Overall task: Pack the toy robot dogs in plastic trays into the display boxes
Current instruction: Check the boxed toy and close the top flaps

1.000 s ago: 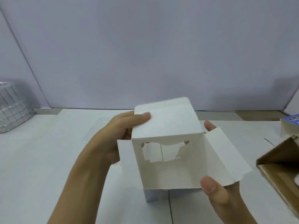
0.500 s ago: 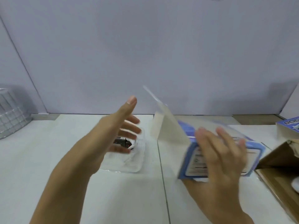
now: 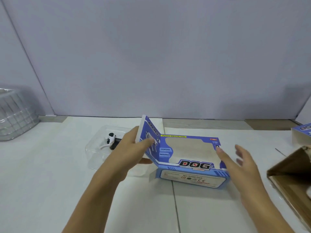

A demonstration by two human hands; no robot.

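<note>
**Display box laid down, end flap held open**

The display box [image 3: 188,158] lies on the white table [image 3: 50,182] with its window face up, so the open end faces the toy. The left hand [image 3: 127,153] grips the end flap [image 3: 149,140] at the left end of the box, fingers [image 3: 149,142] curled over the printed side and thumb beneath; this holds the flap upright and the mouth clear (a judgement from the pose). The right hand [image 3: 242,163] hovers at the right end of the box, fingers spread and relaxed, grasping nothing; one fingertip appears to touch the window edge, likely to steady the box.

The box is thin printed card, blue and white, with a large cut-out window and sharp creases. Just left of the box, partly behind the left hand, stands the clear plastic tray [image 3: 97,148], glossy and thin-walled, holding the toy robot dog [image 3: 111,140], of black and white hard plastic. It is not yet inside the box.

Far left of the box sits a transparent ribbed container [image 3: 15,115]; to its right, an open brown carton [image 3: 291,172].
</note>
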